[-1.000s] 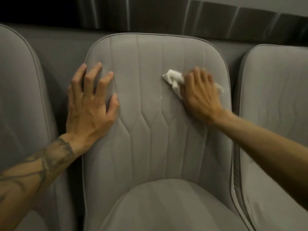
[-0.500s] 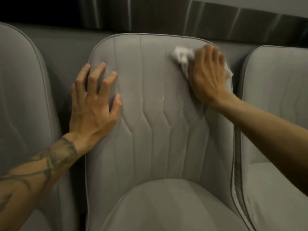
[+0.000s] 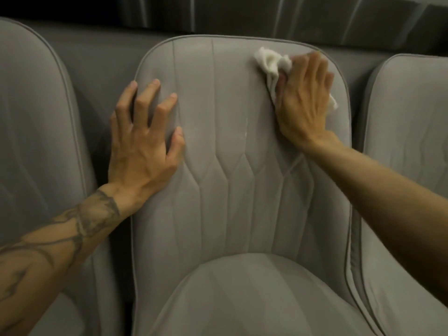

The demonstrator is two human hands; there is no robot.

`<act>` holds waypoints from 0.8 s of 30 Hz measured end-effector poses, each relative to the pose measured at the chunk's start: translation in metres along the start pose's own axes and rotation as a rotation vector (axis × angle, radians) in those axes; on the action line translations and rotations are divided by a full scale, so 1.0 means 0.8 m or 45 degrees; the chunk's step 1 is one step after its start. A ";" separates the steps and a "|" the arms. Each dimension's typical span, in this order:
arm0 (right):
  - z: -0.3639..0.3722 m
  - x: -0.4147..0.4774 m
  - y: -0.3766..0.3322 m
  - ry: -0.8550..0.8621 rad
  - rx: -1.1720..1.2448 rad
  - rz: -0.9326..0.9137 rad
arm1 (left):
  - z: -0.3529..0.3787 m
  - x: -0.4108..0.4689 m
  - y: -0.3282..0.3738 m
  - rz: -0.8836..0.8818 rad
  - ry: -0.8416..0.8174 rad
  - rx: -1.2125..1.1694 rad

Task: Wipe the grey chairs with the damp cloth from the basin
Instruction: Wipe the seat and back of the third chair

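1. Dim room; three grey chairs stand in a row. The middle chair (image 3: 230,190) is dead ahead, with its seat cushion (image 3: 254,299) nearest at 6 o'clock.
2. Left hand (image 3: 143,141), 9 o'clock: fingers spread apart, tips on the backrest's left edge, holding nothing. Bracing, I judge.
3. Right hand (image 3: 303,100), 1 o'clock: fingers close together, laid flat over the white cloth (image 3: 271,61), pressing it on the backrest's upper right corner. Cloth bunches out on both sides of the hand.
4. Step in hand: wiping the middle backrest. Next move likely calls for even-pressure strokes across the backrest, then the seat.
5. Left chair (image 3: 36,141) and right chair (image 3: 407,117) flank it.
6. No basin or other container in view. Dark panelled wall (image 3: 242,13) farthest, 12 o'clock.
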State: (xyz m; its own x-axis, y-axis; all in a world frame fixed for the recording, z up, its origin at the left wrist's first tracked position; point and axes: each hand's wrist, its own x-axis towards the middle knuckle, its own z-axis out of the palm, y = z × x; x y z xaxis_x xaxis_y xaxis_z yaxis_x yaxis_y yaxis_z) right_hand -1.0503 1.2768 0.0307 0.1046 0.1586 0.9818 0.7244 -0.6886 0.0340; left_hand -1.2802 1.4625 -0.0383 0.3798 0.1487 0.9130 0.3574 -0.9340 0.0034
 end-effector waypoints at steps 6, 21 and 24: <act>-0.023 -0.098 -0.019 -0.248 0.100 -0.114 | -0.002 0.000 0.002 0.004 0.004 -0.013; -0.025 -0.127 -0.003 -0.268 0.061 -0.231 | -0.005 -0.001 0.004 -0.001 -0.010 -0.006; -0.008 -0.066 0.002 -0.065 -0.038 -0.081 | -0.003 -0.002 0.002 0.005 -0.006 0.007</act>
State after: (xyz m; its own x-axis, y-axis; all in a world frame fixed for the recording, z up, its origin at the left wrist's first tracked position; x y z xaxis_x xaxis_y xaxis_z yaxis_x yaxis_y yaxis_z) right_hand -1.0592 1.2628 -0.0195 0.0946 0.2381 0.9666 0.7102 -0.6966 0.1021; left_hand -1.2819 1.4598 -0.0390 0.3853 0.1463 0.9111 0.3602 -0.9329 -0.0025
